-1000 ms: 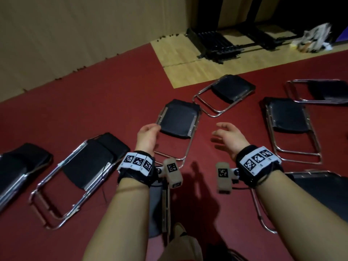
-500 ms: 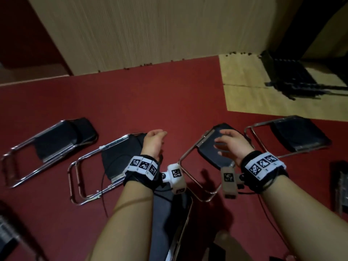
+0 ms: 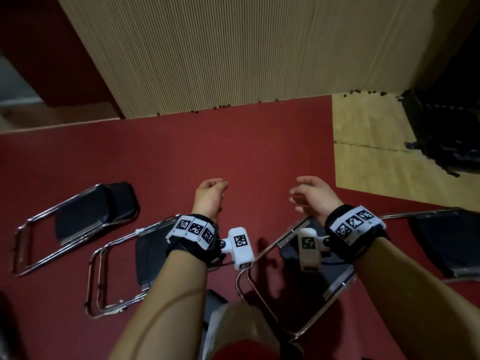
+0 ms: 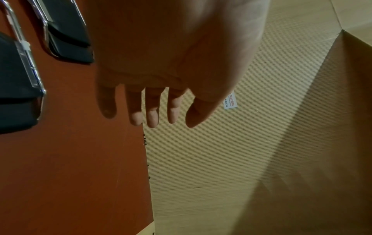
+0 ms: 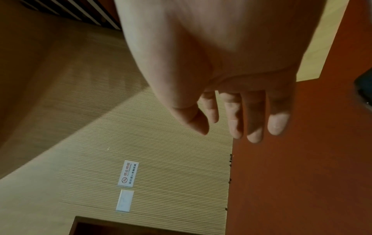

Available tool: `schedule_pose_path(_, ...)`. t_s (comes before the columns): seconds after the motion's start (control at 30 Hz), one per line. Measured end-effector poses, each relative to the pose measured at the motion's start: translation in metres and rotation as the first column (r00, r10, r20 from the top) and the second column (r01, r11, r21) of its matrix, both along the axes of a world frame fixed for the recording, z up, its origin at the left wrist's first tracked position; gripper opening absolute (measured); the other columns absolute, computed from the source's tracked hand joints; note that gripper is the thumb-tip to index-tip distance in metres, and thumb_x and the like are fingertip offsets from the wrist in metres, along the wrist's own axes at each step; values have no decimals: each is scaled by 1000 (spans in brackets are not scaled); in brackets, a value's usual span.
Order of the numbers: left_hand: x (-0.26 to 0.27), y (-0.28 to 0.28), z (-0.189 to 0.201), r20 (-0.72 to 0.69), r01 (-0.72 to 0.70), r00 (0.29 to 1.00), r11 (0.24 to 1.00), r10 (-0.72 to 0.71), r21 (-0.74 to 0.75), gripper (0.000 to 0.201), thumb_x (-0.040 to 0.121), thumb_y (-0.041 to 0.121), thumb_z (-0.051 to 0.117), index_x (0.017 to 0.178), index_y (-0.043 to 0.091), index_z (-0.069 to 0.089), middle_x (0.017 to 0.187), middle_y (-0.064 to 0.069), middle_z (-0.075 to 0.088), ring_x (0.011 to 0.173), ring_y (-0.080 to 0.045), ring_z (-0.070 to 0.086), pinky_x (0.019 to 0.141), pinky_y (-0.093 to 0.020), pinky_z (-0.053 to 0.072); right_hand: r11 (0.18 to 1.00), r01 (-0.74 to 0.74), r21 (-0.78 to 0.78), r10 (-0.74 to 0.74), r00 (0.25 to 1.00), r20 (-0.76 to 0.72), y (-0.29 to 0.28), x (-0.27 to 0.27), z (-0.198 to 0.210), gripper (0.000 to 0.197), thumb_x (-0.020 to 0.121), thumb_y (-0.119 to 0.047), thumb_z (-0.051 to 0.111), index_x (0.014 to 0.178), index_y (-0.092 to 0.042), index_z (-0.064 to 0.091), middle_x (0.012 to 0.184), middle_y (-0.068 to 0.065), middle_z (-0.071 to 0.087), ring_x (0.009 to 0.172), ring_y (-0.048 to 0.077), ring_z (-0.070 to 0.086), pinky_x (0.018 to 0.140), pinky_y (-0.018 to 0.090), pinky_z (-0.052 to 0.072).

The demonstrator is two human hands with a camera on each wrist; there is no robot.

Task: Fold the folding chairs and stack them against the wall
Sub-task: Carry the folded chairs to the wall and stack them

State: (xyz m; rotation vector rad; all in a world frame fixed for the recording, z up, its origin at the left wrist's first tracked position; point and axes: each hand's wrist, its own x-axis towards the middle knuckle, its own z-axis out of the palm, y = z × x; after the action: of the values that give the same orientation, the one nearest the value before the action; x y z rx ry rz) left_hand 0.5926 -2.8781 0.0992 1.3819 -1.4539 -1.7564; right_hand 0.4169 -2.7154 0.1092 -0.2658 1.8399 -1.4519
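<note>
Overhead, the head view shows the left hand [image 3: 210, 197] and right hand [image 3: 313, 197] held out side by side above the red floor [image 3: 233, 152], both empty with fingers loosely relaxed and touching nothing. Four folded chairs lie flat on the floor below them: the far-left chair [image 3: 85, 216] well apart from the hands, the second chair [image 3: 124, 268] partly under the left forearm, the third chair [image 3: 311, 276] under the right wrist, and the right-edge chair [image 3: 441, 242] cut off by the frame. None of them touches the ribbed wall [image 3: 233, 48], which stands beyond a bare strip of floor. A pale wooden floor patch [image 3: 368, 141] lies to the right.

From the left wrist, the fingers [image 4: 153, 111] hang straight and slack, gripping nothing, with two chairs' dark seats and chrome tubes [image 4: 24, 63] at the left and the wall ahead.

From the right wrist, the fingers [image 5: 255, 119] also hang relaxed and empty. A no-smoking sign [image 5: 128, 173] is fixed to the wall, with a blank white plate [image 5: 124, 200] just beside it.
</note>
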Motion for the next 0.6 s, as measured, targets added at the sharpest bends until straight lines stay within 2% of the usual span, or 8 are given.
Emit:
schedule_pose_path(0.1, -40, -24, 5, 10, -6, 1000, 1000, 6, 9, 6, 94, 18, 61, 96, 23, 61, 90, -1, 58, 87, -19, 51, 77, -35, 38, 999, -37, 2, 37, 999, 22, -26, -37, 3, 34, 94, -5, 56, 126, -16, 52, 98, 8, 64, 89, 23, 64, 72, 34, 49)
schedule_pose_path(0.2, -82, -55, 2, 8, -16, 1000, 1000, 16, 5, 10, 94, 17, 60, 102, 22, 62, 89, 1, 59, 88, -19, 52, 78, -35, 38, 998, -55, 19, 55, 998, 11, -58, -78, 2, 33, 93, -6, 57, 124, -17, 53, 102, 9, 65, 90, 22, 66, 75, 35, 51)
schedule_pose_path(0.37, -158, -128, -20, 0, 8, 1000, 999, -8, 35, 11, 94, 18, 60, 104, 21, 62, 97, 0, 61, 92, -18, 54, 80, -36, 40, 997, -62, 44, 62, 998, 18, -133, -151, -10, 33, 92, -9, 57, 123, -20, 54, 106, 9, 68, 94, 23, 69, 77, 36, 54)
schedule_pose_path(0.47, -213, -202, -39, 4, 46, 999, 996, -46, 74, 8, 92, 20, 61, 99, 23, 63, 85, 4, 58, 91, -19, 52, 79, -36, 40, 997, -60, 44, 61, 998, -6, -204, -197, -19, 35, 91, -8, 57, 124, -19, 53, 101, 8, 66, 89, 21, 67, 75, 35, 51)
schedule_pose_path(0.6, -278, -336, -47, -19, 1, 1000, 999, 0, 54, 6, 93, 23, 59, 88, 25, 61, 79, 5, 57, 84, -19, 52, 79, -36, 38, 998, -32, 56, 35, 998, -47, -335, -257, -25, 34, 92, -8, 57, 123, -19, 54, 105, 9, 68, 88, 21, 68, 74, 35, 52)
